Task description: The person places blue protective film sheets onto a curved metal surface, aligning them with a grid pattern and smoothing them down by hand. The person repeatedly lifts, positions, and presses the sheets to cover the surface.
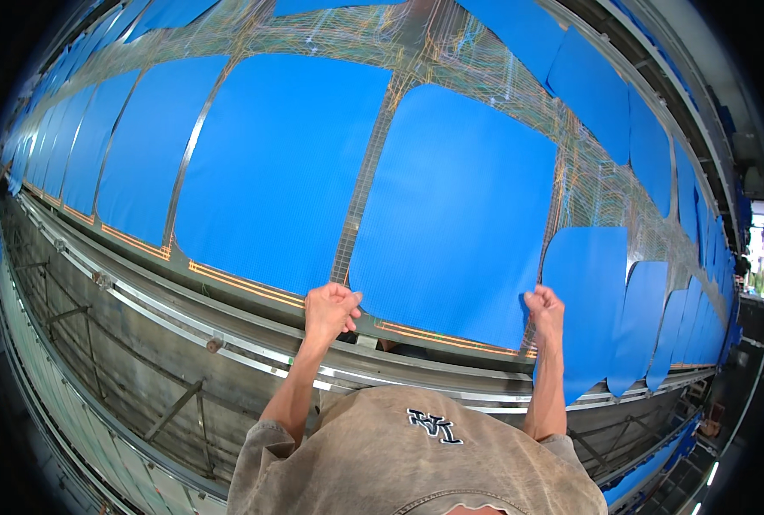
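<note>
A blue fabric panel (455, 215) with rounded corners lies across the long table in front of me. My left hand (330, 311) is closed at its near left corner, thumb and fingertips pressed together at the edge. At the near right side, my right hand (546, 313) is closed too, with thumb and forefinger pinching the panel's edge. The fingertips partly hide how much cloth each hand grips. Left of this panel lies another wide blue panel (283, 172), beyond a narrow dark strip (362, 197). Orange lines (451, 337) run along the panel's near edge.
More blue panels (584, 300) continue to the right, some hanging over the table's near edge. Fine multicoloured lines (339, 39) cover the table surface beyond the panels. Metal rails (253, 358) run along the near side, above a support frame (176, 408).
</note>
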Tool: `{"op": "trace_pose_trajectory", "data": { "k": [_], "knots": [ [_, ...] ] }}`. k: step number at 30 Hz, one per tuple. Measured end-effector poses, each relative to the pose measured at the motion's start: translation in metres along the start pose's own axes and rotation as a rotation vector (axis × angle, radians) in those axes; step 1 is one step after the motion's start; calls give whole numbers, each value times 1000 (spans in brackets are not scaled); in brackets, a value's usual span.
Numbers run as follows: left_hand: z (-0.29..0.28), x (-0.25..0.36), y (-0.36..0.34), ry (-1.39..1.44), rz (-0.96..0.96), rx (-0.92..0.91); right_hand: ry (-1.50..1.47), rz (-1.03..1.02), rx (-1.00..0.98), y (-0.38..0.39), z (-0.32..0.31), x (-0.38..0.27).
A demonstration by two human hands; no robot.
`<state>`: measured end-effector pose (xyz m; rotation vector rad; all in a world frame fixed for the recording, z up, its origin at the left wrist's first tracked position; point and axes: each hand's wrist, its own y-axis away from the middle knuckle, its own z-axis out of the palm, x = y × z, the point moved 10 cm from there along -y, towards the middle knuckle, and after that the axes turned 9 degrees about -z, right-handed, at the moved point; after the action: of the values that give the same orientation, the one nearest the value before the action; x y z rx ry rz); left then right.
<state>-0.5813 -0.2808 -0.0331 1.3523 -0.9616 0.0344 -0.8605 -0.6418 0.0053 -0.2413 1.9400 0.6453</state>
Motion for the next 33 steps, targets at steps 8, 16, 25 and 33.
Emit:
{"op": "trace_pose_trajectory", "data": {
  "k": [8, 16, 25, 33],
  "knots": [
    [4, 8, 3, 10, -7, -14, -90, -144, 66, -147, 1, -60],
    [-1, 6, 5, -42, -44, 42, 68, -160, 130, -263, 26, -116],
    [3, 13, 11, -16, -83, 59, 188, -337, 164, -304, 36, -121],
    [2, 12, 9, -27, -109, 50, 179, -314, 186, -294, 37, -131]
  ]
}}
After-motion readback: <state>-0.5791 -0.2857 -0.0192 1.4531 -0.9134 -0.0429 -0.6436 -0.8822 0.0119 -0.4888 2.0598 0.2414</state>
